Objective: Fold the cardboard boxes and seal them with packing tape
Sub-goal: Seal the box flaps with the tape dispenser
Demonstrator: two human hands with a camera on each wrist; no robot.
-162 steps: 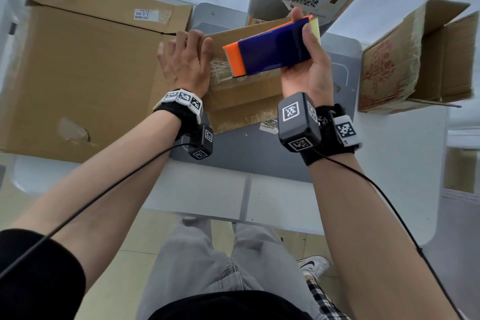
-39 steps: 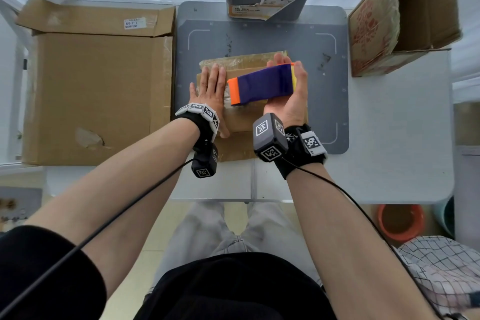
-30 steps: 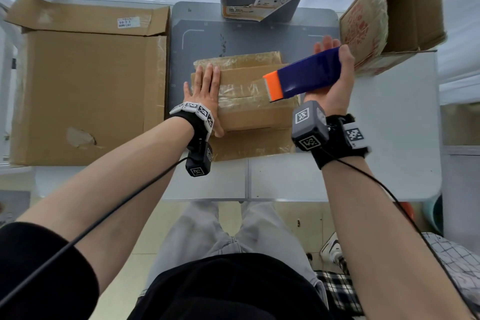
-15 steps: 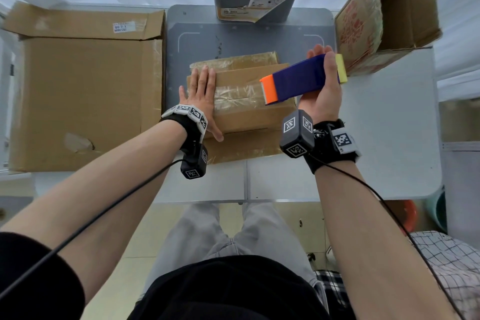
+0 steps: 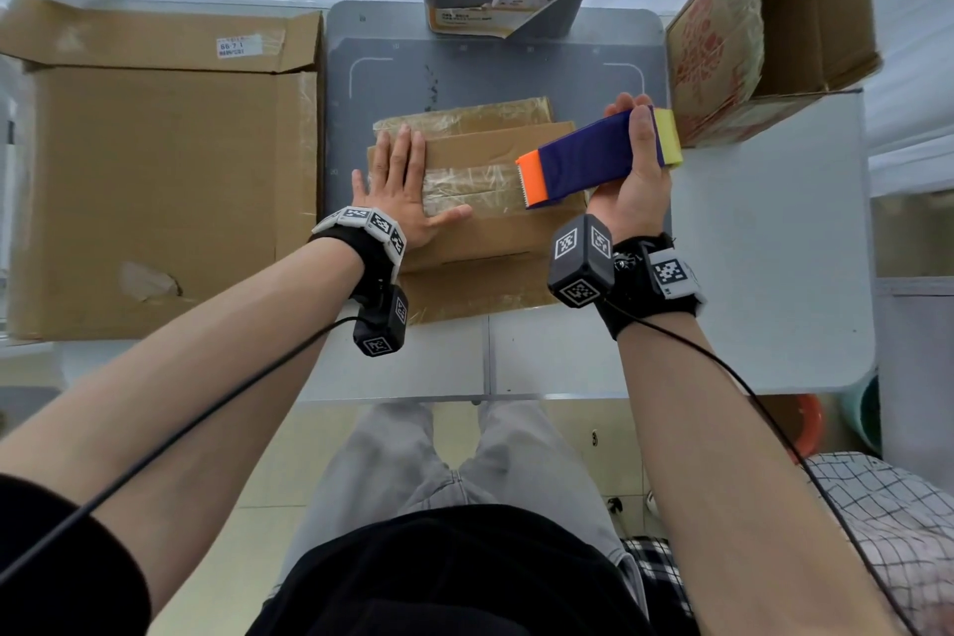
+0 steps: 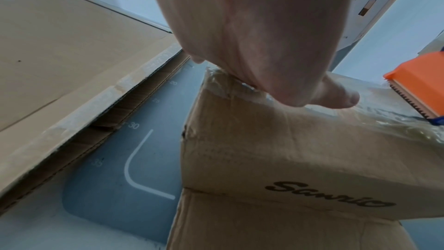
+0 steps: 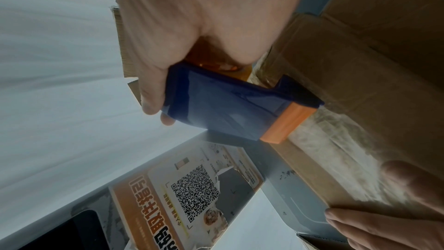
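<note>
A small corrugated cardboard box (image 5: 480, 201), its top seam glossed with crinkled clear tape, is seen at frame centre on a grey mat (image 5: 495, 72); the left hand (image 5: 397, 186) is laid flat on it, fingers straight; a blue tape dispenser (image 5: 593, 155) with orange serrated edge is gripped by the right hand (image 5: 627, 186); "Sanrio" lettering is shown only in the left wrist view
</note>
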